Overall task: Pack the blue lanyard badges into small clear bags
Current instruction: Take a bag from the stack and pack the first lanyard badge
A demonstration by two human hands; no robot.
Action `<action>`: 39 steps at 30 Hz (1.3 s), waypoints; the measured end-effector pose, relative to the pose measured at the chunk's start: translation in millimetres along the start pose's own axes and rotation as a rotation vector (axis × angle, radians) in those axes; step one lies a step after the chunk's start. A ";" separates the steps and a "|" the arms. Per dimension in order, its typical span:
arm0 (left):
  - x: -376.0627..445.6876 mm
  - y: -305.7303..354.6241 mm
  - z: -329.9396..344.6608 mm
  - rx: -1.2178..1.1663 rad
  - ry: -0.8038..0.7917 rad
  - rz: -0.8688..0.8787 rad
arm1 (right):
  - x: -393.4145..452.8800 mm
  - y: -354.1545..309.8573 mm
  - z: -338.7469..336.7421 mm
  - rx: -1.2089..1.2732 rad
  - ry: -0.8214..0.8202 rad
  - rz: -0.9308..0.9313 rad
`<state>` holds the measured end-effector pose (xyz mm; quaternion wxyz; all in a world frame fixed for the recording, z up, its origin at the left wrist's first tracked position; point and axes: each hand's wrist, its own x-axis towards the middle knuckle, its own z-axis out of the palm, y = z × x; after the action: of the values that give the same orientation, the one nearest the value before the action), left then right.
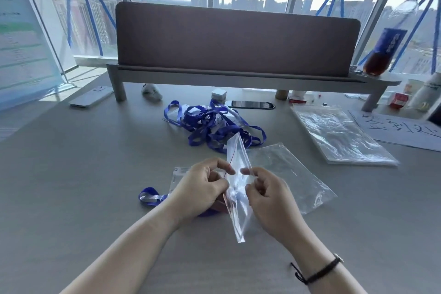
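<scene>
Clear zip bag (236,188) held edge-on above table, tangled blue lanyard badges (212,126) heaped behind, stacked bags (338,136) right

Bare grey tabletop (71,174) open to the left and near edge. Ahead, blocked by a tangled heap of blue lanyards (212,126); behind it, a low grey shelf riser (238,76). Right, a loose clear plastic bag (293,174) and a stack of clear bags (338,133).

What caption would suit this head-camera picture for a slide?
Both hands, left and right, pinch a small clear bag near the tangled blue lanyards.
</scene>
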<state>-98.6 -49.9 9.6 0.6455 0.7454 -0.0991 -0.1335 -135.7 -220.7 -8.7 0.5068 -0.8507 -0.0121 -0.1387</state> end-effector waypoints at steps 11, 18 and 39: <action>0.3 2.9 -36.5 0.293 0.153 0.099 | 2.1 -27.9 -35.4 0.297 0.436 -0.175; -4.4 1.2 -51.8 0.654 0.000 0.139 | 11.9 -21.2 -18.1 0.270 0.369 -0.097; -3.2 8.8 -77.7 0.759 0.020 0.102 | 11.8 15.8 -7.9 0.287 0.399 0.035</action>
<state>-76.0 22.5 28.7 0.3305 0.9268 -0.1721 -0.0478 -123.5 -236.6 -15.8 0.6173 -0.7257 0.0836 -0.2921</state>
